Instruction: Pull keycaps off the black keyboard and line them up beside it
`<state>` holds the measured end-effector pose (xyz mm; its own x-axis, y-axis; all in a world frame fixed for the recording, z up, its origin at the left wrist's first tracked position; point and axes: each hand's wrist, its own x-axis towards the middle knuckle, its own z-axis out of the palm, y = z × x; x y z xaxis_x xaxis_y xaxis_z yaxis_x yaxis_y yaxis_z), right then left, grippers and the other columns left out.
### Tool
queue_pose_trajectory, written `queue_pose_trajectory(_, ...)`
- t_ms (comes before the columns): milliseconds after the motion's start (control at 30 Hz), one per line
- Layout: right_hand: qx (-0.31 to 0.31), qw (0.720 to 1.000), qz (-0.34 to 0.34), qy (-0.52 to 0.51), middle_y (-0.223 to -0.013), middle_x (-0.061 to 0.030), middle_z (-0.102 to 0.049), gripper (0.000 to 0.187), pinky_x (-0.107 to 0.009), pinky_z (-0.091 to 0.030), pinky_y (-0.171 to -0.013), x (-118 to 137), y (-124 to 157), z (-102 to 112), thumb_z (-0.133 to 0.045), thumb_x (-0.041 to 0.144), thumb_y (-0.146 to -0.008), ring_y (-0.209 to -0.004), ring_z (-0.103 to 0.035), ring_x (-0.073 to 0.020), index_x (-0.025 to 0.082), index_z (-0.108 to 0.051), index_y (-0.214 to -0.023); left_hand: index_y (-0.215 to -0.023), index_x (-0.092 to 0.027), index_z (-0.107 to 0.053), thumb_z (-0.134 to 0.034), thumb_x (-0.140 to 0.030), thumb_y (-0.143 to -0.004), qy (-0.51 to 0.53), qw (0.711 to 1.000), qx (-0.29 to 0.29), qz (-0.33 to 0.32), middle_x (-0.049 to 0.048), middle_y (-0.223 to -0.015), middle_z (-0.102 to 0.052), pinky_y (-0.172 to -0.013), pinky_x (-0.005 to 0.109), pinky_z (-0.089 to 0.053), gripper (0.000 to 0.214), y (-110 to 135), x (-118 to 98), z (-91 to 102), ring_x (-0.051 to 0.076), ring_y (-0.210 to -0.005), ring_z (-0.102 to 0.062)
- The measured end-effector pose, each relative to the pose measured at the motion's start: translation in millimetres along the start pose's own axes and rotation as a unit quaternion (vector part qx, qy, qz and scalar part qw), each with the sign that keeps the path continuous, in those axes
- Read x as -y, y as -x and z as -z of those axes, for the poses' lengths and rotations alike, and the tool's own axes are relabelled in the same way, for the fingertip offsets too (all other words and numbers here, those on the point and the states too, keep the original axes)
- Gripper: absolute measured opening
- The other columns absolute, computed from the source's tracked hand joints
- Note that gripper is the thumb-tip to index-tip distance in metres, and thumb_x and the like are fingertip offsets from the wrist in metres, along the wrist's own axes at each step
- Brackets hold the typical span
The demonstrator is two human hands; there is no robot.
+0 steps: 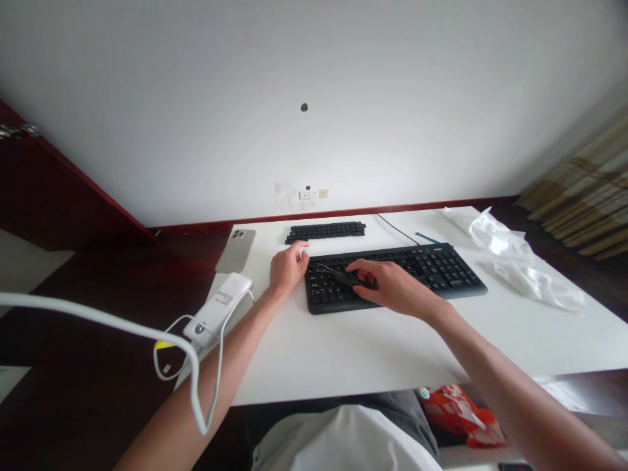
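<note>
A black keyboard [446, 268] lies on the white table, its left part under my hands. My left hand [288, 267] is at its upper left corner, fingers curled and resting against the edge. My right hand [387, 281] is closed around a black-handled keycap puller [343, 277], whose thin tip points left, low over the keys at the left end. The exact contact of the tip with a key is too small to tell. Behind the keyboard, loose black keycaps [326, 231] stand in close rows.
A phone [236, 251] and a white power strip [220, 307] with white cables lie along the left edge. Crumpled clear plastic [495, 235] and a blue stick-like tool [426, 237] are at the right. A black cable [396, 227] runs behind the keyboard.
</note>
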<state>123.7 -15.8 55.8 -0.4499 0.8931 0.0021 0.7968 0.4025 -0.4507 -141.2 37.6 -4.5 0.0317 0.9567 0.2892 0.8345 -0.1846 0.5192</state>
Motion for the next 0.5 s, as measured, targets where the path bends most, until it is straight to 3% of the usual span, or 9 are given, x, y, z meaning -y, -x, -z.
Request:
queue_pose_trajectory(100, -0.098, 0.991, -0.034, -0.079, -0.098, -0.0039, -0.076, 0.033, -0.033, -0.054, -0.079, -19, 0, 15, -0.068, 0.041, -0.092, -0.088, -0.072, -0.0230, 0.030, -0.071, -0.123, -0.120, -0.028, -0.074, -0.050, -0.025, -0.098, 0.011, 1.000, -0.008, -0.023, -0.0023, -0.070, -0.065, -0.070, 0.027, -0.039, 0.033, -2, -5, -3.4, 0.016, -0.067, -0.062)
queue_pose_trajectory(167, -0.160, 0.971, -0.042, -0.170, -0.101, -0.0058, -0.076, 0.035, -0.037, -0.055, -0.089, -34, 0, 19, -0.073, 0.045, -0.090, -0.096, -0.072, -0.0248, 0.027, -0.072, -0.120, -0.117, -0.026, -0.075, -0.050, -0.024, -0.098, 0.026, 0.999, -0.020, -0.044, -0.0017, -0.070, -0.066, -0.070, 0.027, -0.040, 0.031, -6, -10, -8.8, 0.016, -0.067, -0.061)
queue_pose_trajectory(300, -0.219, 0.884, -0.042, -0.411, -0.117, -0.0072, -0.075, 0.039, -0.037, -0.055, -0.094, -59, 2, 11, -0.087, 0.046, -0.078, -0.105, -0.069, -0.0258, 0.024, -0.078, -0.108, -0.106, -0.022, -0.076, -0.053, -0.024, -0.098, 0.094, 0.992, -0.024, -0.076, -0.0034, -0.064, -0.059, -0.066, 0.026, -0.038, 0.024, -14, -18, -20.9, 0.013, -0.061, -0.055)
queue_pose_trajectory(400, -0.206, 0.803, -0.052, -0.557, -0.109, -0.0030, -0.074, 0.032, -0.031, -0.058, -0.079, -65, 5, 3, -0.093, 0.041, -0.072, -0.086, -0.068, -0.0178, 0.028, -0.081, -0.099, -0.100, -0.021, -0.075, -0.053, -0.024, -0.098, 0.150, 0.985, -0.032, -0.082, -0.0050, -0.061, -0.052, -0.064, 0.025, -0.039, 0.022, -16, -16, -22.6, 0.012, -0.057, -0.049)
queue_pose_trajectory(500, -0.214, 0.740, -0.042, -0.637, -0.100, -0.0001, -0.071, 0.031, -0.025, -0.057, -0.068, -64, 6, 2, -0.096, 0.039, -0.068, -0.074, -0.061, -0.0122, 0.029, -0.082, -0.094, -0.097, -0.020, -0.074, -0.053, -0.022, -0.098, 0.163, 0.980, -0.044, -0.105, -0.0025, -0.068, -0.056, -0.069, 0.027, -0.044, 0.021, -10, -16, -17.3, 0.014, -0.064, -0.052)
